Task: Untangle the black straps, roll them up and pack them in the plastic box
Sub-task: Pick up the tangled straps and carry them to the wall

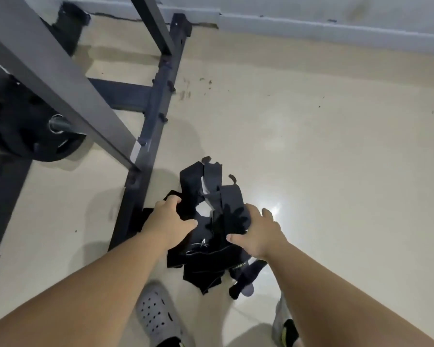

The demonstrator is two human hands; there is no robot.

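A tangled heap of black straps [206, 251] lies on the pale floor right in front of my feet, some bands looping upward toward the far side. My left hand [169, 216] grips the left part of the heap, fingers curled over a strap. My right hand [256, 234] holds the right side of the heap, thumb and fingers around a bundle of bands. No plastic box is in view.
A dark metal rack frame [145, 156] runs along the floor just left of the straps, with a slanted beam above. A black weight plate [28, 131] on a bar sits at far left. My grey clogs [156, 316] stand below the heap. A white wall base [311, 28] runs across the back.
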